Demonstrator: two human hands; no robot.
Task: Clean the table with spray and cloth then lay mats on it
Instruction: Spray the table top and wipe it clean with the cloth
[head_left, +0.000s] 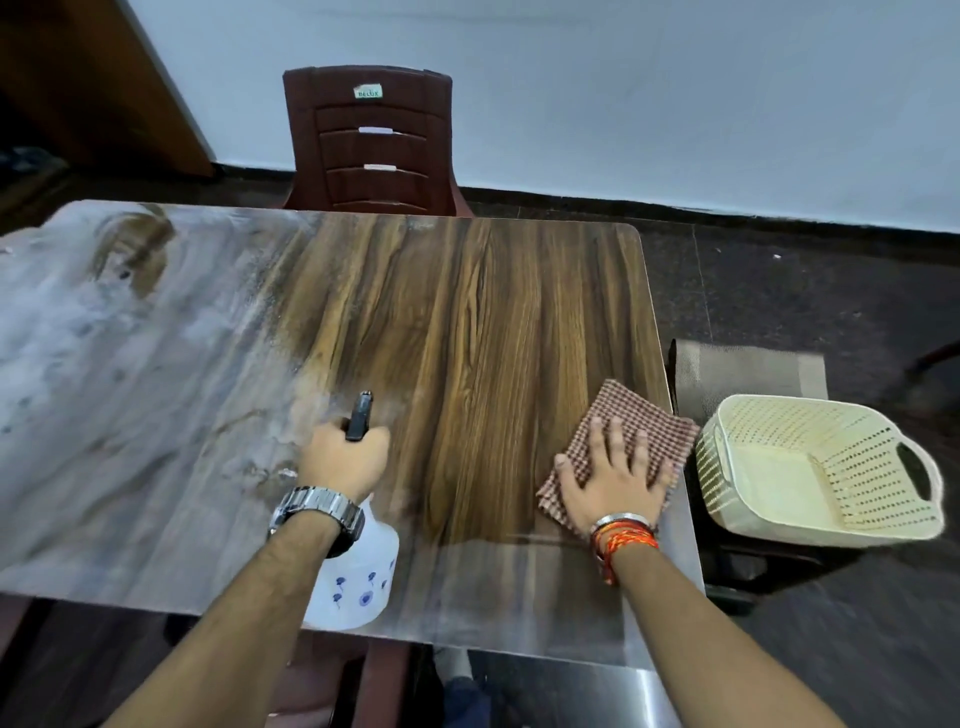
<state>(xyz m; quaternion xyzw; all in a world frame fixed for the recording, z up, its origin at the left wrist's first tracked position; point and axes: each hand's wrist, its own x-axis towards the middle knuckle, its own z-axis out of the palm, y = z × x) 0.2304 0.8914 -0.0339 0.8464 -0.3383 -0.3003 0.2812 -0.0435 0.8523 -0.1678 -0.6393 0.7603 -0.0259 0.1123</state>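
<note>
Head view, only cam: wood-grain table (493, 322) fills the frame, w/ a pale, hazy film over its whole 9 o'clock half and a thinner band along the near edge; the centre-to-3 o'clock part shows clean dark grain. Left hand (345, 460) at about 7 o'clock is wrapped tight round the neck of the spray bottle (358, 582), fingers curled at the black trigger head, nozzle aimed toward 12 o'clock across the boundary btwn hazy and clear wood — probably so the next squirt lands on the section abt to be wiped. Bottle body is translucent white w/ blue flower prints and hangs just under the wrist at the near edge; can't tell if it touches the top. Right hand (613, 478) at 4 o'clock lies flat, fingers spread, pressing the checked cloth (641, 426) onto the table near its right edge; open palm gives broad contact for wiping. Off the table at 3 o'clock, a cream perforated basket (815, 467) sits empty on some low support, and behind it a woven mat (753, 371) lies waiting, out of the wet zone. Brown plastic chair (371, 140) stands at 12 o'clock. Judgement: cleaning stage is midway, mats not yet laid.
</note>
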